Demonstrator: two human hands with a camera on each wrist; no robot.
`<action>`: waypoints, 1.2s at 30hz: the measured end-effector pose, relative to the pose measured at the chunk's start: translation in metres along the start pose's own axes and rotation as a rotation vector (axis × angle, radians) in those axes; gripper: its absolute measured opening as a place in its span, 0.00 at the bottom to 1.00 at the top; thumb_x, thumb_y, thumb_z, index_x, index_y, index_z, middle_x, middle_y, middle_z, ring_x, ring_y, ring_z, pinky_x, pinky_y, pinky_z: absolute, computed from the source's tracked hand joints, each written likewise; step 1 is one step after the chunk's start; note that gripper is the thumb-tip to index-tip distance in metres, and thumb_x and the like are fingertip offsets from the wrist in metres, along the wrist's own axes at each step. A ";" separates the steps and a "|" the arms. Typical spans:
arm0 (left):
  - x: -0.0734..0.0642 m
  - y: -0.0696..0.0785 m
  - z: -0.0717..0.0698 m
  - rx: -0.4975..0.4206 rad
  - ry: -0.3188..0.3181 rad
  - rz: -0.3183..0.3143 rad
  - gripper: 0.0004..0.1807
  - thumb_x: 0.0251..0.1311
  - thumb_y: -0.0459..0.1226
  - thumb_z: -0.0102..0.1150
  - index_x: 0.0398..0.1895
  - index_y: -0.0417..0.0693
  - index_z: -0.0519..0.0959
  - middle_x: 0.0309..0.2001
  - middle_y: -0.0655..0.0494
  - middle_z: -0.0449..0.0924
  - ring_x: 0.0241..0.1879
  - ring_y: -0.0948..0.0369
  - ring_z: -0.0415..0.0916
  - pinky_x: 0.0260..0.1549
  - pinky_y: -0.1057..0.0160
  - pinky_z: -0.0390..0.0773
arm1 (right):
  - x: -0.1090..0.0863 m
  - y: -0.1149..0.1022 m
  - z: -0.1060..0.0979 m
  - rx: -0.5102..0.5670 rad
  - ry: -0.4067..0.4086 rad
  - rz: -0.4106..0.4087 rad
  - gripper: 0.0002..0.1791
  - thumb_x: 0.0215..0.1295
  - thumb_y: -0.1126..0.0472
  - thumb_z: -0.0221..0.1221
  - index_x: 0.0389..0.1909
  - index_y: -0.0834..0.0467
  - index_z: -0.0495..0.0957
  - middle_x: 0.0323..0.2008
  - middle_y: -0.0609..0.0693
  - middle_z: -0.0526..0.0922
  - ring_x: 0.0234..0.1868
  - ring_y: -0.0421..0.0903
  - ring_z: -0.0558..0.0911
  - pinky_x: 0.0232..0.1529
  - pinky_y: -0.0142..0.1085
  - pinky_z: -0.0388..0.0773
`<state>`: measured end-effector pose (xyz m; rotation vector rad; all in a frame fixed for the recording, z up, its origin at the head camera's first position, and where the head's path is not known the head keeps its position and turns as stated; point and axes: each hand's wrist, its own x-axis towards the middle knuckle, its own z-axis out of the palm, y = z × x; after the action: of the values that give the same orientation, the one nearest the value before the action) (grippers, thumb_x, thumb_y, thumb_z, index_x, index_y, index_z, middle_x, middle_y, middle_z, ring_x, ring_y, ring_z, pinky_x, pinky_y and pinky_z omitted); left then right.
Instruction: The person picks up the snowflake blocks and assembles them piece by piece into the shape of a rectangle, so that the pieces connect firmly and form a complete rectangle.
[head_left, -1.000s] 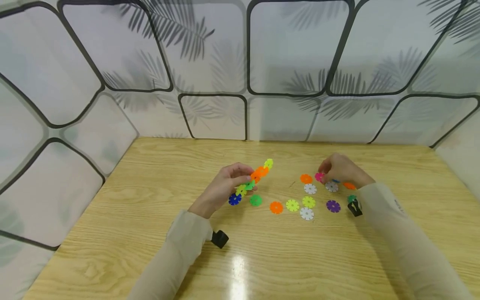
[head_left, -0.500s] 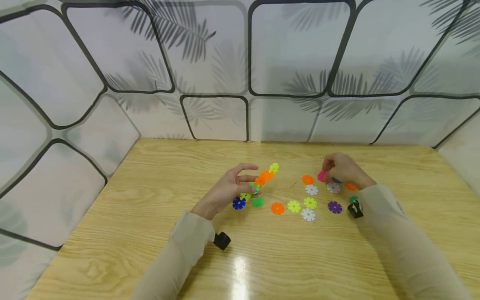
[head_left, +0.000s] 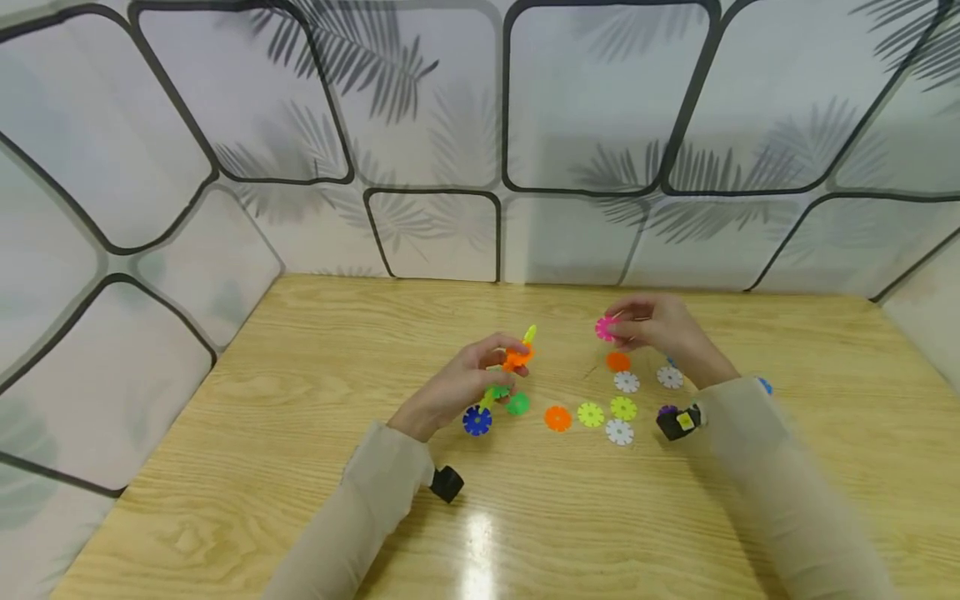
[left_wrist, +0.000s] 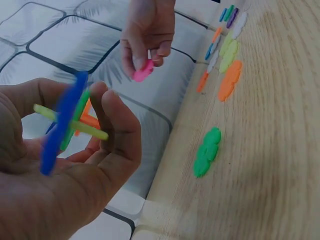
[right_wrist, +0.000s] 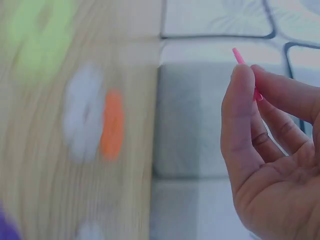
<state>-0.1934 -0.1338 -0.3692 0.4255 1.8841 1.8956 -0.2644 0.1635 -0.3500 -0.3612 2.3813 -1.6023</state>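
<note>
My left hand (head_left: pixel 457 387) holds a chain of interlocked snowflake discs above the table. An orange disc (head_left: pixel 517 358) lies at its fingers, a yellow disc (head_left: pixel 530 333) is at the far end, and a dark blue disc (head_left: pixel 477 421) is at the near end. In the left wrist view the blue disc (left_wrist: pixel 65 122) is edge-on, with yellow and green discs joined by it; fingers partly hide the chain. My right hand (head_left: pixel 667 325) pinches a pink snowflake disc (head_left: pixel 604 328) between thumb and fingertips, raised off the table. The right wrist view shows that pink disc (right_wrist: pixel 239 56) edge-on.
Several loose discs lie on the wooden table (head_left: pixel 315 358) between and below the hands: green (head_left: pixel 518 404), orange (head_left: pixel 558 418), yellow (head_left: pixel 591 414), white (head_left: pixel 619 432) and others. The right wrist partly hides a purple disc (head_left: pixel 667 410). A patterned wall (head_left: pixel 570 233) borders the far edge.
My right hand has lifted the pink disc from the table and moved it left, towards the chain. The left fingers spread, then closed farther along the chain at the orange discs, and the chain has turned.
</note>
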 end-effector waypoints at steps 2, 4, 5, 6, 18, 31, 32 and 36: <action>0.000 -0.001 0.000 0.003 -0.003 -0.008 0.16 0.72 0.26 0.49 0.61 0.32 0.70 0.50 0.43 0.74 0.36 0.57 0.73 0.34 0.62 0.73 | -0.001 -0.004 0.007 0.080 -0.011 -0.008 0.19 0.71 0.70 0.60 0.57 0.77 0.72 0.36 0.49 0.84 0.33 0.42 0.84 0.40 0.38 0.85; -0.001 -0.001 0.000 0.013 -0.007 -0.013 0.15 0.75 0.27 0.49 0.60 0.30 0.69 0.48 0.43 0.75 0.33 0.60 0.73 0.35 0.62 0.74 | -0.001 -0.006 0.015 0.145 -0.027 -0.029 0.19 0.71 0.71 0.59 0.58 0.78 0.71 0.37 0.48 0.85 0.33 0.41 0.84 0.40 0.36 0.85; 0.000 -0.001 0.001 0.023 -0.007 -0.017 0.15 0.75 0.28 0.49 0.60 0.29 0.69 0.48 0.43 0.76 0.33 0.61 0.74 0.35 0.62 0.75 | 0.000 -0.008 0.018 0.167 -0.035 -0.033 0.19 0.71 0.72 0.59 0.57 0.79 0.71 0.36 0.48 0.85 0.32 0.41 0.84 0.40 0.37 0.85; 0.000 -0.001 0.002 0.037 -0.010 -0.019 0.14 0.76 0.28 0.49 0.60 0.29 0.69 0.48 0.42 0.77 0.32 0.61 0.75 0.36 0.62 0.76 | 0.000 -0.009 0.022 0.184 -0.040 -0.035 0.19 0.70 0.73 0.59 0.57 0.79 0.71 0.36 0.48 0.85 0.31 0.42 0.84 0.39 0.37 0.85; 0.000 0.001 0.008 0.065 -0.050 -0.056 0.23 0.76 0.28 0.47 0.71 0.45 0.60 0.51 0.30 0.79 0.30 0.57 0.79 0.39 0.60 0.81 | 0.002 -0.012 0.041 0.152 -0.103 -0.037 0.18 0.69 0.72 0.61 0.56 0.78 0.73 0.36 0.51 0.86 0.33 0.52 0.87 0.41 0.49 0.85; 0.003 -0.001 0.012 0.111 0.042 -0.052 0.17 0.77 0.31 0.49 0.65 0.38 0.70 0.44 0.29 0.82 0.28 0.59 0.81 0.32 0.60 0.84 | 0.000 -0.012 0.051 0.173 -0.139 0.006 0.16 0.69 0.72 0.61 0.54 0.78 0.75 0.36 0.53 0.87 0.31 0.45 0.85 0.40 0.44 0.86; 0.003 -0.001 0.013 0.116 0.060 -0.052 0.16 0.76 0.31 0.50 0.64 0.37 0.72 0.44 0.30 0.83 0.28 0.59 0.82 0.31 0.60 0.84 | 0.000 -0.012 0.052 0.173 -0.145 0.004 0.16 0.69 0.72 0.61 0.53 0.78 0.75 0.36 0.53 0.87 0.31 0.45 0.85 0.40 0.43 0.86; 0.005 -0.001 0.014 0.128 0.116 -0.044 0.12 0.75 0.31 0.52 0.57 0.35 0.75 0.43 0.30 0.83 0.26 0.57 0.84 0.28 0.60 0.85 | 0.000 -0.013 0.057 0.152 -0.151 -0.005 0.16 0.68 0.71 0.62 0.52 0.77 0.77 0.37 0.55 0.87 0.31 0.45 0.85 0.40 0.43 0.86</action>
<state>-0.1900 -0.1190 -0.3704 0.3175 2.0801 1.8134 -0.2446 0.1095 -0.3587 -0.4404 2.1354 -1.6815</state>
